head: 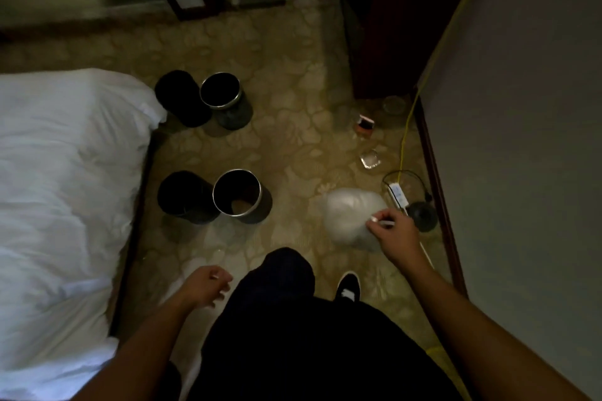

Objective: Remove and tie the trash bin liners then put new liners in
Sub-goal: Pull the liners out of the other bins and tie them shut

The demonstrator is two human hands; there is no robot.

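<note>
Your dark cloth trousers (286, 319) and black shoe (348, 286) fill the bottom of the view. Your left hand (208, 285) hangs by your knee, fingers loosely curled round nothing. Your right hand (391, 231) pinches the gathered top of the cloudy white plastic liner bag (348, 215), which sits puffed and full on the beige leaf-patterned carpet (286, 146).

Ahead on your left, two pairs of round bins stand mouth up, each pair touching. The near matt black bin (182, 197) is beside the near steel-rimmed bin (241, 195). The far matt black bin (177, 98) is beside the far steel-rimmed bin (224, 101).

Rumpled white bed linen (65, 172) runs close along their left. Open carpet lies between bins and bag.

Along the dark wooden skirting (433, 172) lie a yellow cable (407, 130), a white power strip (397, 194) and a clear glass ashtray (369, 158). A small box (365, 124) lies there too, its print too blurred to read.
</note>
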